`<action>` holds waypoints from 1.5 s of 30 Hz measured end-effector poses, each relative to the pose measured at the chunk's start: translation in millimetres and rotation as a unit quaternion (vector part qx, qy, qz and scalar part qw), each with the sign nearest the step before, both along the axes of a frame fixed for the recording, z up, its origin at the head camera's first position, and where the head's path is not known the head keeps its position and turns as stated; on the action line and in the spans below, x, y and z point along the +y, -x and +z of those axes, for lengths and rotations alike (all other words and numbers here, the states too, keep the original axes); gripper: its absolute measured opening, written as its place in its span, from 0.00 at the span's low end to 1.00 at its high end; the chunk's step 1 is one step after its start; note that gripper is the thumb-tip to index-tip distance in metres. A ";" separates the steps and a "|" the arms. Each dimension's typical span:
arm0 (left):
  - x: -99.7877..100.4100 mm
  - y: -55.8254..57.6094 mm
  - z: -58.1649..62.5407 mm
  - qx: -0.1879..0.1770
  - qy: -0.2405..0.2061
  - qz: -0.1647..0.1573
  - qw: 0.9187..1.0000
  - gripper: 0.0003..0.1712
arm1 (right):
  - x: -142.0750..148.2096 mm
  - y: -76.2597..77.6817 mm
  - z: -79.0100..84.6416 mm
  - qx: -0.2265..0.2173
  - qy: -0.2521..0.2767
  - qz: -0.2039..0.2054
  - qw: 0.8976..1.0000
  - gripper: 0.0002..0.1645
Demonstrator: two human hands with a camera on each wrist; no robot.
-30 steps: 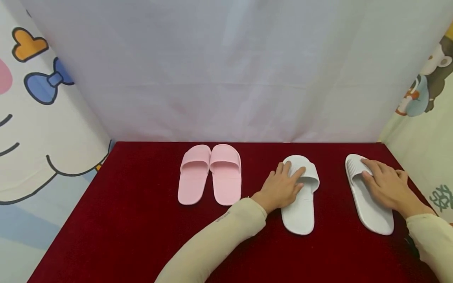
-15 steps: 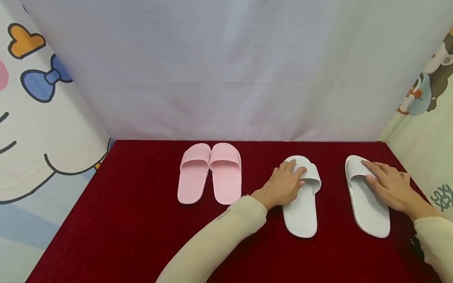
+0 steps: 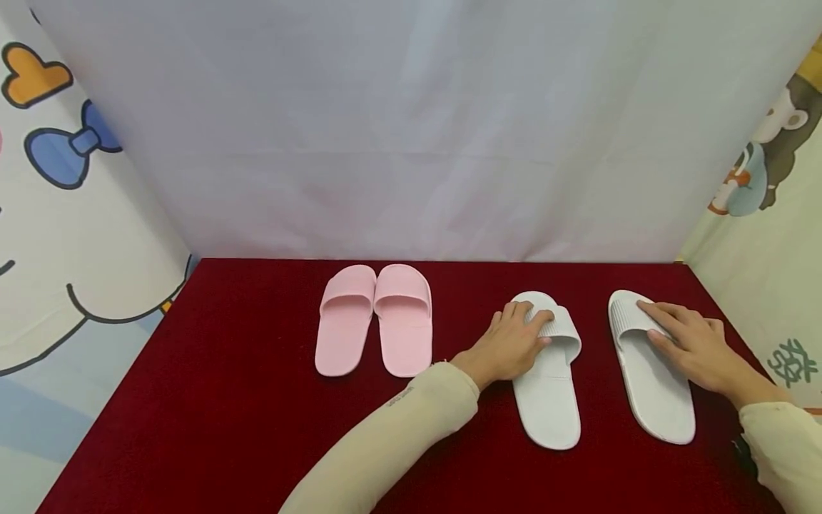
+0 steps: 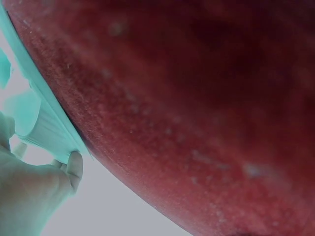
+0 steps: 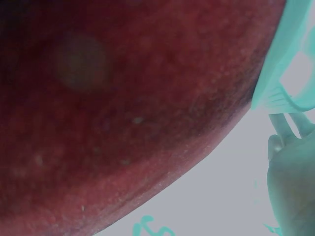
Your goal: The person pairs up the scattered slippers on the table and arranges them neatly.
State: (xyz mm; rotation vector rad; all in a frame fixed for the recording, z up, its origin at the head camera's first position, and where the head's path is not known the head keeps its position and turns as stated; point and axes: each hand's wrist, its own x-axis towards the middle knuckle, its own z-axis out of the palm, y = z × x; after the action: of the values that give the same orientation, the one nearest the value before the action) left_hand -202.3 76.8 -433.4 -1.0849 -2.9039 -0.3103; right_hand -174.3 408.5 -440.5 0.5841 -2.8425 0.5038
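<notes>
In the head view, my left hand [image 3: 510, 343] grips the ribbed strap of a white slipper [image 3: 551, 414], its fingers over the strap's left side and the thumb near its opening. To the right, my right hand [image 3: 696, 350] holds the other white slipper [image 3: 661, 407] by the right side of its strap. Both slippers lie toes away on the red cloth, with a gap between them. The left wrist view has bent fingers [image 4: 74, 169] at the slipper's strap [image 4: 54, 140]. In the right wrist view, fingers [image 5: 283, 129] touch the slipper's edge [image 5: 269, 91].
A pair of pink slippers [image 3: 347, 335] lies side by side left of the white ones, toes toward the back. Red cloth [image 3: 225, 400] covers the table. A white curtain [image 3: 411, 143] hangs behind it, with cartoon-printed cloths on both sides.
Both white slippers have slid a little nearer to me under my hands. The left one's heel has swung right, and the right one has shifted left. The pink pair stays put.
</notes>
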 end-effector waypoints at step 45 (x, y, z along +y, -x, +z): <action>-2.2 -9.4 4.1 -0.013 0.002 -0.042 0.999 0.25 | -33.4 -12.8 7.5 -0.033 0.062 0.054 0.996 0.34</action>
State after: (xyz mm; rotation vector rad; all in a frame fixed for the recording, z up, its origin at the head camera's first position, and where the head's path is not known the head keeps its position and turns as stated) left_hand -192.9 74.6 -429.3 -1.2152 -2.8883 -0.3233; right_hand -161.5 375.0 -433.0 0.7128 -2.8262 0.7243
